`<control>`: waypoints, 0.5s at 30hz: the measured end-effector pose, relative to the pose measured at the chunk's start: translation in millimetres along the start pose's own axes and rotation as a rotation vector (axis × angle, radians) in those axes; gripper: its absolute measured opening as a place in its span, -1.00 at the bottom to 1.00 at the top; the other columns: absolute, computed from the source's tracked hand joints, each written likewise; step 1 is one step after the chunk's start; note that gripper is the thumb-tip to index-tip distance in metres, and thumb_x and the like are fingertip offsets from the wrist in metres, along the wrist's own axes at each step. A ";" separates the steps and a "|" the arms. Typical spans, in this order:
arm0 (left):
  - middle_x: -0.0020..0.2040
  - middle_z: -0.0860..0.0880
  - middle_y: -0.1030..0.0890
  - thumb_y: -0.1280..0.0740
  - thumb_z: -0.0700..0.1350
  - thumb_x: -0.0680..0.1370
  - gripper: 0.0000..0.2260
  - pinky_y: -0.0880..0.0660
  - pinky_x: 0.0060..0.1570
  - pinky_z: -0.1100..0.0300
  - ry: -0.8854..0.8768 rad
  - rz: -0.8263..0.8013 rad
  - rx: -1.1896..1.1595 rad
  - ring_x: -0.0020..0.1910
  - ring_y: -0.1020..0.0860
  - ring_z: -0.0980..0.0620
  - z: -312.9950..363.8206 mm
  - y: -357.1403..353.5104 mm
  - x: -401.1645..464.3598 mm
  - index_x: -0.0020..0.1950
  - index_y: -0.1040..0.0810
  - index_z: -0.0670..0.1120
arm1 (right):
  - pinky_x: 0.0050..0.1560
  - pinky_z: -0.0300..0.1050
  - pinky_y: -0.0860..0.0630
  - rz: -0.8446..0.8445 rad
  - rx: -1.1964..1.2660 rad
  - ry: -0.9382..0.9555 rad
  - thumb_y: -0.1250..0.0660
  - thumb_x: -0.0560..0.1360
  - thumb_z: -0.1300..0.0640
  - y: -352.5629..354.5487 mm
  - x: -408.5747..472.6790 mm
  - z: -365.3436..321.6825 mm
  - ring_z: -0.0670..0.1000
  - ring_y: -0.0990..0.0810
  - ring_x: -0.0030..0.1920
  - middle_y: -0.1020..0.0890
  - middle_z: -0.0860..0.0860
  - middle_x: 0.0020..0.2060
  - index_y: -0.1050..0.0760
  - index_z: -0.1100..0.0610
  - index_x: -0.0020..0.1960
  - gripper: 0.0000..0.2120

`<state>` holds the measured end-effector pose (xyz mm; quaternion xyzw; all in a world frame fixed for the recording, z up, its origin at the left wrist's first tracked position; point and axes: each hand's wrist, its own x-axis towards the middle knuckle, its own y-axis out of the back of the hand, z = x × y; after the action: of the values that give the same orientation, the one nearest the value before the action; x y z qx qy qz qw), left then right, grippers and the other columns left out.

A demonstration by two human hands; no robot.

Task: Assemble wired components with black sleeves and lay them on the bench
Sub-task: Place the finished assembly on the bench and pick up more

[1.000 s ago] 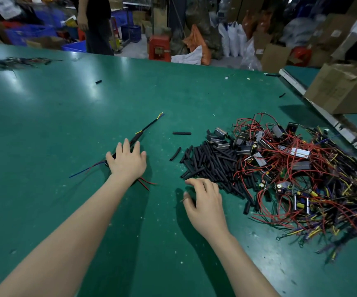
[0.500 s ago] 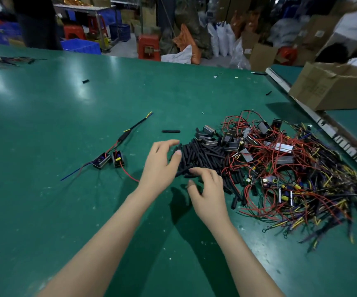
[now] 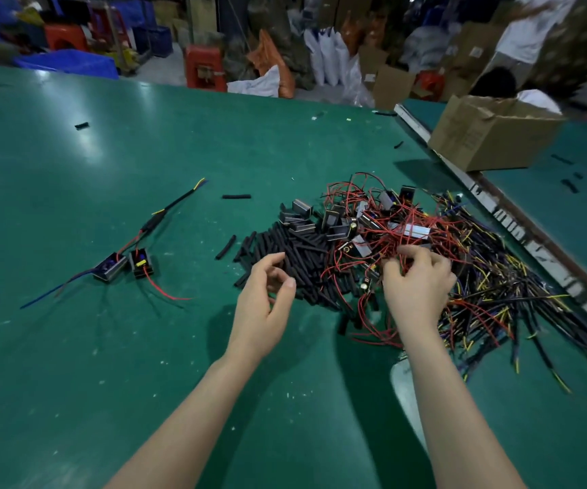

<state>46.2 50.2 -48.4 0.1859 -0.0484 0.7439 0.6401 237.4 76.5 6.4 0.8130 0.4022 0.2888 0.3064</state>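
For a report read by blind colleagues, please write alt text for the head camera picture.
Two bare hands work at a heap on a green bench: the right hand digs into tangled red-wired components, while the left hand hovers, open, by a pile of short black sleeves. One sleeved assembly with small black boxes lies apart at left.

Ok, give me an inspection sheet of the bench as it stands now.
Surface: green bench, white specks.
Job's things: finished sleeved assembly laid at left; black sleeve pile; component heap with red wires.
Clutter: stray sleeves, cardboard box.
Grips: left hand open over the sleeves; right hand in the red wires, grip unclear.
Cables: dark leads tangled at right.
Surroundings: red stool, bags, boxes.
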 end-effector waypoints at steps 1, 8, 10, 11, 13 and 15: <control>-0.10 0.16 -0.52 -0.22 0.01 0.52 -0.73 -0.45 -0.14 0.33 0.015 -0.008 0.005 -0.17 -0.53 0.09 -0.1 0.2 -0.2 0.15 -0.31 0.32 | 0.21 0.10 -0.31 -0.046 -0.127 -0.019 -0.27 0.51 0.08 0.7 2.7 4.7 0.21 -0.30 0.28 -0.39 0.15 0.27 -0.45 0.08 0.24 -0.70; -0.14 0.05 -0.57 -0.21 -0.06 0.61 -0.78 -0.43 -0.13 0.28 0.121 0.026 -0.077 -0.25 -0.57 0.17 -3.4 3.5 2.2 0.13 -0.35 0.27 | 0.15 0.11 -0.38 -0.154 -0.349 0.000 -0.26 0.54 0.03 2.4 14.7 12.6 0.22 -0.43 0.23 -0.56 0.13 0.18 -0.31 0.08 0.35 -0.59; -0.19 0.07 -0.57 -0.20 -0.09 0.62 -0.80 -0.44 -0.10 0.23 0.147 0.038 -0.100 -0.27 -0.56 0.16 -3.4 4.3 2.9 0.12 -0.37 0.24 | 0.16 0.13 -0.38 -0.185 -0.400 0.012 -0.25 0.55 -0.02 1.2 14.7 10.1 0.23 -0.41 0.26 -0.49 0.16 0.25 -0.28 0.07 0.37 -0.57; -0.21 0.06 -0.57 -0.19 -0.09 0.62 -0.81 -0.46 -0.09 0.21 0.157 0.043 -0.115 -0.28 -0.56 0.16 -3.3 4.7 3.2 0.12 -0.39 0.22 | 0.16 0.12 -0.38 -0.210 -0.426 0.025 -0.24 0.56 -0.03 0.6 14.5 8.4 0.23 -0.41 0.26 -0.49 0.15 0.24 -0.30 0.06 0.35 -0.59; -0.23 0.04 -0.57 -0.19 -0.10 0.62 -0.82 -0.48 -0.11 0.23 0.174 0.059 -0.152 -0.30 -0.55 0.16 -4.0 5.6 4.0 0.11 -0.41 0.20 | 0.15 0.10 -0.37 -0.230 -0.438 0.049 -0.22 0.57 -0.03 -0.2 14.0 4.6 0.22 -0.44 0.22 -0.52 0.13 0.20 -0.36 0.05 0.29 -0.68; -0.24 0.03 -0.57 -0.18 -0.11 0.62 -0.83 -0.45 -0.20 0.34 0.190 0.086 -0.184 -0.32 -0.53 0.16 -4.8 6.0 4.6 0.10 -0.42 0.17 | 0.13 0.10 -0.37 -0.145 -0.396 0.056 -0.24 0.56 -0.01 0.1 11.8 0.1 0.22 -0.45 0.18 -0.48 0.15 0.20 -0.39 0.05 0.27 -0.69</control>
<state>38.8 54.8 -50.2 0.0530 -0.0634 0.7774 0.6236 243.5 86.3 9.1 0.6975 0.4036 0.3619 0.4687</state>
